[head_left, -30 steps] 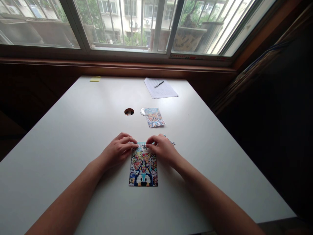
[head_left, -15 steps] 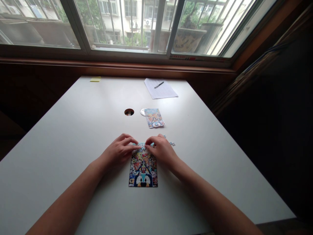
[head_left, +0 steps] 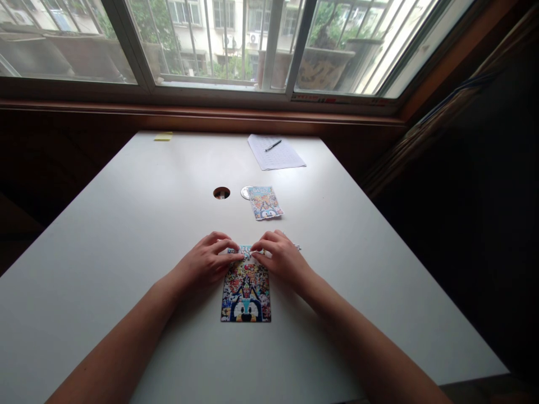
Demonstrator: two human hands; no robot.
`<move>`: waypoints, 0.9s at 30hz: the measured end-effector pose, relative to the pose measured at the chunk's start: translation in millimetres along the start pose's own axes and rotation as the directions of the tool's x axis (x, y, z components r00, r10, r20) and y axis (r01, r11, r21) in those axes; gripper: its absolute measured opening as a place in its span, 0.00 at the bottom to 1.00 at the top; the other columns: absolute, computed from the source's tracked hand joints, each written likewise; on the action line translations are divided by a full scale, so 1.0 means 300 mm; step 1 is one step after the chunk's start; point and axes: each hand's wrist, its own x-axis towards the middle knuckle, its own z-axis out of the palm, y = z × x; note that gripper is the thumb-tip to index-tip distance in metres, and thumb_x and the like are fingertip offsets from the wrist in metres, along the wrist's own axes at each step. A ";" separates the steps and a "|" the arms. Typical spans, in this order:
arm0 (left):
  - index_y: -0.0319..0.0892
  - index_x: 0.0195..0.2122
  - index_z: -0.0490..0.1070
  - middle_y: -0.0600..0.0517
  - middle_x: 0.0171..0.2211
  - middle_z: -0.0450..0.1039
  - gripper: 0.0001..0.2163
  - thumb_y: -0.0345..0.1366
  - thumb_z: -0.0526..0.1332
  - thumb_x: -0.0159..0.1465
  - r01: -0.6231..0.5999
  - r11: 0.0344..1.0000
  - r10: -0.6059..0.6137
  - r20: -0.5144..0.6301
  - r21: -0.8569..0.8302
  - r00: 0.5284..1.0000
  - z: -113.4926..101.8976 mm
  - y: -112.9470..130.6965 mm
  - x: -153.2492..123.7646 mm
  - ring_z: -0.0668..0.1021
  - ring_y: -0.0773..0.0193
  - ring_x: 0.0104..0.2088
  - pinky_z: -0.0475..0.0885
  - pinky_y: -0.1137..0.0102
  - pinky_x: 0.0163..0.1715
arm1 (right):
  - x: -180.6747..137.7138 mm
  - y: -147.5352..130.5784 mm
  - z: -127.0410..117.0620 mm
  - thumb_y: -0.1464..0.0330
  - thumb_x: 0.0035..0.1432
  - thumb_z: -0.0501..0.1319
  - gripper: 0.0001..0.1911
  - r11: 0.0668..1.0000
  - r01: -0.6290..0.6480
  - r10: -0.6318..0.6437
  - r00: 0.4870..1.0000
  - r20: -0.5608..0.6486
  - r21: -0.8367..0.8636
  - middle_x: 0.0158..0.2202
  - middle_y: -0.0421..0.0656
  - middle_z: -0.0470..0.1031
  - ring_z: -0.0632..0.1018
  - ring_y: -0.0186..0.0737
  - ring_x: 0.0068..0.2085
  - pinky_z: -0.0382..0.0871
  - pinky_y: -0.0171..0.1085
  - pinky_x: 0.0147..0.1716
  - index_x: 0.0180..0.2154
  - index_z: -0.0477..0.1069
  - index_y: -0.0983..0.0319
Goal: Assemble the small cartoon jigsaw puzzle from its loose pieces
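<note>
A: Where has the jigsaw puzzle [head_left: 246,292] been laid?

B: It is laid flat on the white table [head_left: 126,235], between the forearms and square to them, perhaps so that its picture can be read upright.

A: How is the left hand [head_left: 206,258] held?

B: Half open, with the fingers loosely bent. Thumb and forefinger are rested at the puzzle's upper left; by that contact the sheet is probably steadied.

A: And the right hand [head_left: 278,255]?

B: Its thumb and fingertips are brought close together over the upper part, beside a pale patch that may be a gap. Whether a piece is pinched there cannot be told; the tips are too small in view.

A: Why might the loose pieces [head_left: 298,247] be kept where they are?

B: They are partly hidden behind the right hand, where, it may be judged, they can be reached easily.

A: And the printed picture card [head_left: 266,203]?

B: It is placed beyond the hands, face up and overlapping a silvery disc [head_left: 245,193]. The same dog's face is shown on it, so it is presumably meant to be consulted.
</note>
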 end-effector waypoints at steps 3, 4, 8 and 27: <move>0.53 0.55 0.72 0.50 0.49 0.74 0.19 0.29 0.62 0.64 -0.005 1.000 0.005 -0.006 0.003 1.000 -0.001 -0.002 -0.001 0.70 0.55 0.52 0.71 0.58 0.52 | -0.002 0.001 0.003 0.68 0.62 0.65 0.03 1.000 0.018 -0.017 1.000 0.023 -0.015 0.38 0.44 0.76 0.71 0.43 0.41 0.67 0.41 0.41 0.38 0.79 0.58; 0.52 0.55 0.72 0.50 0.49 0.74 0.19 0.29 0.62 0.64 -0.009 1.000 0.009 -0.008 0.004 1.000 -0.001 -0.003 -0.001 0.70 0.55 0.52 0.71 0.58 0.52 | -0.002 0.001 0.005 0.68 0.62 0.65 0.03 1.000 0.024 -0.023 0.999 0.030 -0.017 0.38 0.44 0.75 0.71 0.43 0.41 0.67 0.41 0.41 0.38 0.79 0.58; 0.51 0.56 0.71 0.50 0.49 0.75 0.19 0.29 0.61 0.65 -0.018 1.000 0.018 -0.008 0.014 1.000 -0.003 -0.003 0.000 0.70 0.55 0.52 0.71 0.57 0.52 | -0.001 -0.002 0.011 0.68 0.61 0.66 0.04 0.999 0.046 -0.045 0.998 0.048 -0.023 0.38 0.44 0.75 0.71 0.42 0.40 0.66 0.40 0.41 0.39 0.79 0.57; 0.51 0.55 0.72 0.49 0.50 0.74 0.17 0.31 0.60 0.66 -0.010 1.000 0.010 0.021 0.018 1.000 -0.018 0.009 0.008 0.69 0.53 0.53 0.71 0.56 0.52 | -0.003 -0.001 0.000 0.67 0.64 0.63 0.05 0.989 0.098 -0.090 0.993 0.070 -0.115 0.37 0.44 0.75 0.71 0.42 0.39 0.65 0.40 0.41 0.37 0.79 0.58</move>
